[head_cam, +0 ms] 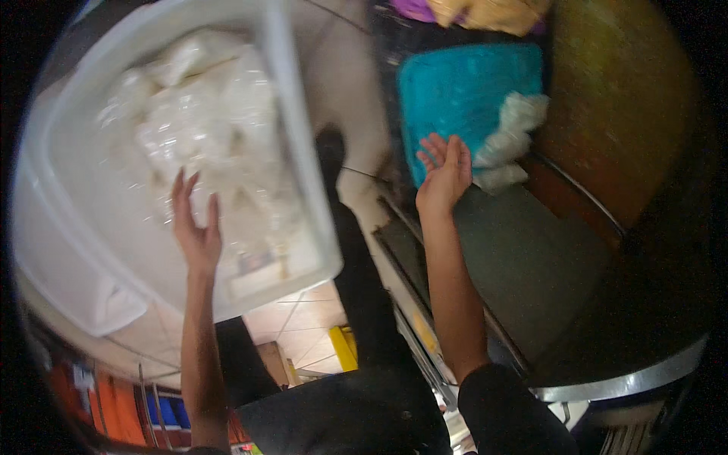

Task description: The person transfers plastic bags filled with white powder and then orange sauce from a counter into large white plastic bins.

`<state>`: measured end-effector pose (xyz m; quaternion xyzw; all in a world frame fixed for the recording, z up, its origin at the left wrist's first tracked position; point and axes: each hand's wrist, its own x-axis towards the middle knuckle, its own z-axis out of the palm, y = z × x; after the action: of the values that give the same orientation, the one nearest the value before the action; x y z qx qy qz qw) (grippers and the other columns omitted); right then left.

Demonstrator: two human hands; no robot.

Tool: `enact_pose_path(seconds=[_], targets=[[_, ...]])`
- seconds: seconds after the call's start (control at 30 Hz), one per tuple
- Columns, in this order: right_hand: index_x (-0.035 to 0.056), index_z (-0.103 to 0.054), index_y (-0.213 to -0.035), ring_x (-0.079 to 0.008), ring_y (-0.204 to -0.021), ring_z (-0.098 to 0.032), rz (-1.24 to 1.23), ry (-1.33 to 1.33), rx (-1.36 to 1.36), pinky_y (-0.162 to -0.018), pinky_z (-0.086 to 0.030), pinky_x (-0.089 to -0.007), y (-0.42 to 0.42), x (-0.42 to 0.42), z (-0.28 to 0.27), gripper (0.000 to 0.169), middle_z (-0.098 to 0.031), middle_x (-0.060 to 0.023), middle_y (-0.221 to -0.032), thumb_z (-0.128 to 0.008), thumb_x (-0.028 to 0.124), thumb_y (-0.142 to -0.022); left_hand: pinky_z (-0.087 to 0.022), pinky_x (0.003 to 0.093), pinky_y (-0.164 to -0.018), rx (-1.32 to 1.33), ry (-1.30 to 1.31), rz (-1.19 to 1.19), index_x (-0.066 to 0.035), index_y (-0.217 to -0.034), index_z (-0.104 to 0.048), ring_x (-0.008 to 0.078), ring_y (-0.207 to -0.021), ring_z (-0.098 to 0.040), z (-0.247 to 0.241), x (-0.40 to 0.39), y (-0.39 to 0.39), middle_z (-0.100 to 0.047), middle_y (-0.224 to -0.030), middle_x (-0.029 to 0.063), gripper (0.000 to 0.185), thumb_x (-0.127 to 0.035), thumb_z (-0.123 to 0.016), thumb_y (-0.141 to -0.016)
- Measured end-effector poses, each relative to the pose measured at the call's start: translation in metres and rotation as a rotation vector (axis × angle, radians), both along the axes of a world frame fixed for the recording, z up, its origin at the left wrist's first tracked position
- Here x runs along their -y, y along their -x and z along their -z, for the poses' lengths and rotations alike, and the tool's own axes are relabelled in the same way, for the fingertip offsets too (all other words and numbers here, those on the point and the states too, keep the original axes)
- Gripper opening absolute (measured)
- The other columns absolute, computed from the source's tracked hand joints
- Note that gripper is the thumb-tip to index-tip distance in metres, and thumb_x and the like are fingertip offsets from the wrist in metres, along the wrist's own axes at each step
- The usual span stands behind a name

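Observation:
My left hand point(197, 224), fingers apart and holding nothing, is over a large translucent white plastic bin point(301, 136). In the bin lie several clear plastic bags point(199, 125) with pale contents, blurred. My right hand point(445, 173) is raised, palm partly turned up and empty, in front of a teal plastic tray or lid point(449, 85). Just right of that hand, a crumpled whitish plastic bag point(506, 139) lies across the edge of the teal piece; whether the fingers touch it I cannot tell.
A dark surface point(529, 261) with a metal edge point(631, 384) spans the right side. Purple and tan bundles point(483, 11) lie at the top. Tiled floor point(296, 318) shows between my legs, beside a yellow object point(343, 347). Orange and blue items point(116, 406) are at the lower left.

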<state>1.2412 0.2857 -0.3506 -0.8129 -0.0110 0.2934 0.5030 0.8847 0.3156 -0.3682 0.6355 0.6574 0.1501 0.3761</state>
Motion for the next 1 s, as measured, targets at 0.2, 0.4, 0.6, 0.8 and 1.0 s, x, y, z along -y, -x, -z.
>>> enact_pose_path(seconds=[0.2, 0.4, 0.6, 0.8, 1.0], targets=[[0.0012, -0.034, -0.137, -0.0344, -0.121, -0.044, -0.249, 0.681, 0.685, -0.102, -0.037, -0.0443, -0.32, 0.133, 0.082, 0.062, -0.041, -0.0182, -0.136, -0.059, 0.034, -0.091, -0.036, 0.0403, -0.102, 0.169, 0.072, -0.037, -0.002, -0.124, -0.052, 0.0291, -0.128, -0.043, 0.003, 0.028, -0.084, -0.046, -0.137, 0.0171, 0.034, -0.008, -0.054, -0.091], [-0.0016, -0.031, -0.137, -0.0363, -0.12, -0.045, -0.318, 0.954, 0.438, -0.098, -0.043, -0.0466, -0.338, 0.124, 0.134, 0.067, -0.04, -0.0203, -0.136, -0.063, 0.031, -0.088, -0.039, 0.0388, -0.098, 0.114, 0.163, -0.194, -0.001, -0.125, -0.051, 0.0261, -0.12, -0.048, 0.018, 0.06, -0.072, -0.05, -0.132, 0.0153, 0.034, -0.008, -0.052, -0.092], [-0.0046, -0.031, -0.135, -0.0373, -0.119, -0.046, -0.141, 0.822, 0.319, -0.095, -0.047, -0.0479, -0.275, 0.1, 0.035, 0.067, -0.04, -0.0222, -0.134, -0.064, 0.026, -0.086, -0.043, 0.038, -0.095, 0.249, 0.287, -0.341, 0.001, -0.122, -0.052, 0.0249, -0.116, -0.051, -0.007, 0.067, -0.064, -0.053, -0.127, 0.0166, 0.032, -0.011, -0.054, -0.091], [-0.0074, -0.04, -0.129, -0.0344, -0.118, -0.049, -0.402, 0.018, 0.068, -0.1, -0.044, -0.0468, -0.156, 0.146, -0.025, 0.043, -0.048, -0.023, -0.127, -0.047, 0.015, -0.093, -0.044, 0.037, -0.092, 0.233, 0.345, -0.353, 0.001, -0.121, -0.052, 0.0239, -0.111, -0.055, -0.033, 0.055, -0.03, -0.054, -0.125, 0.0149, 0.032, -0.013, -0.053, -0.092], [-0.0005, -0.053, -0.121, -0.0331, -0.113, -0.054, -0.698, -0.293, -0.169, -0.098, -0.043, -0.0446, 0.031, 0.051, -0.114, 0.044, -0.051, -0.0223, -0.129, -0.056, 0.017, -0.081, -0.045, 0.0362, -0.09, 0.472, 0.449, -0.425, 0.0, -0.126, -0.049, 0.0253, -0.109, -0.056, -0.074, 0.018, 0.011, -0.052, -0.126, 0.0133, 0.039, -0.019, -0.054, -0.093]])
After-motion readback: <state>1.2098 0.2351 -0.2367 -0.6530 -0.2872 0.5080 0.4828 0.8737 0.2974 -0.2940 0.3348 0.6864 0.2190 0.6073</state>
